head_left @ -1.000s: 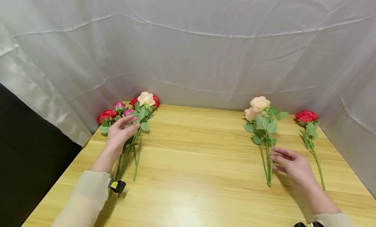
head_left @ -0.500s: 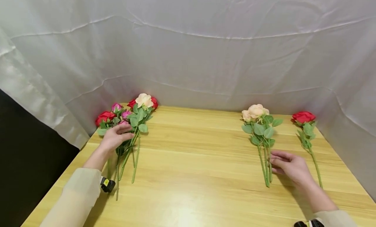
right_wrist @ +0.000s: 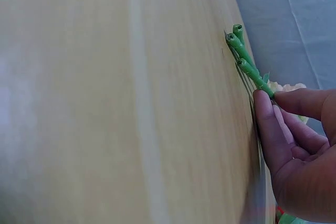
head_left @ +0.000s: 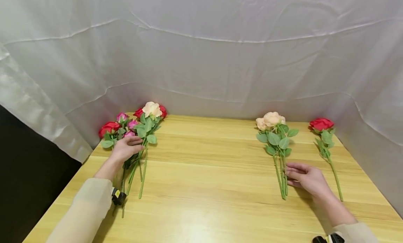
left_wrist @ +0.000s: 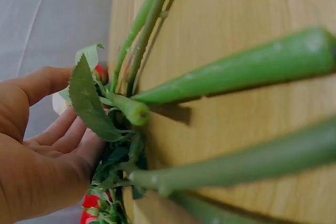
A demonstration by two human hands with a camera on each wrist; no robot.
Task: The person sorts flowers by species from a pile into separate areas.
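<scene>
Several peach roses [head_left: 272, 120] lie together on the right half of the table. My right hand [head_left: 310, 180] pinches a green stem [right_wrist: 254, 77] of that group between thumb and finger, as the right wrist view shows. On the left is a mixed bunch: a cream rose [head_left: 151, 109], red roses [head_left: 108, 128] and small pink roses [head_left: 132, 124]. My left hand [head_left: 124, 150] reaches over this bunch with loosely extended fingers, close to the leaves and stems. In the left wrist view, a leaf [left_wrist: 89, 98] hides part of its fingers.
A single red rose [head_left: 321, 124] lies at the far right with its stem toward me. The wooden table [head_left: 207, 166] ends at a grey cloth backdrop [head_left: 201, 68] behind. A dark area [head_left: 28, 173] lies beyond the left table edge.
The peach rose at my right hand has come down beside the others. My left hand has moved slightly down and nearer me. The view has shifted a little.
</scene>
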